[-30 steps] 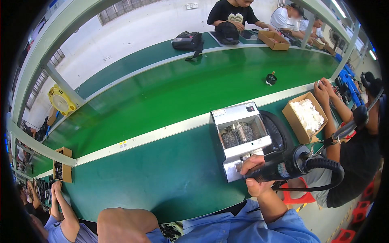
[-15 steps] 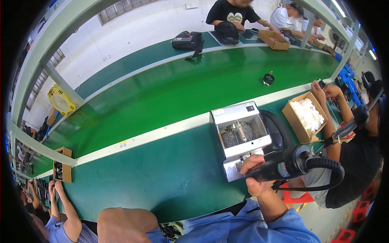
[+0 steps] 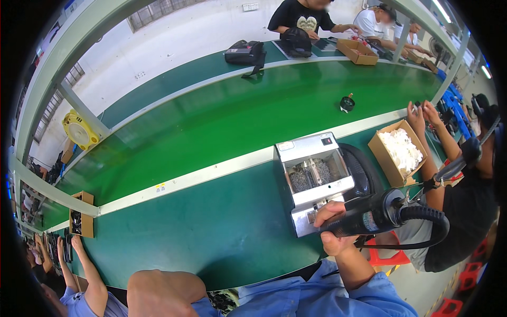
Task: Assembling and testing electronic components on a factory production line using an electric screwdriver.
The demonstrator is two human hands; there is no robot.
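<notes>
My right hand is closed round the front end of a black electric screwdriver, its thumb and a finger at the near end of a screw feeder. The screwdriver lies almost level; its tip is hidden by my fingers and the feeder's front. Behind it, a ribbed black hose bends round. Through the feeder's window, many small grey screws show around a metal rail. At the lower edge a bent part of my left arm rises by the table edge; the left hand's fingers are out of sight.
Right of the feeder stands a cardboard box of white parts, beside a co-worker's arms. A green belt runs past the table, carrying a small round black part. Another cardboard box stands at the left end, near another co-worker.
The round black part has shifted slightly left on the belt. Co-workers' hands at the right, left and far side have moved. My right hand and the screwdriver stay in place.
</notes>
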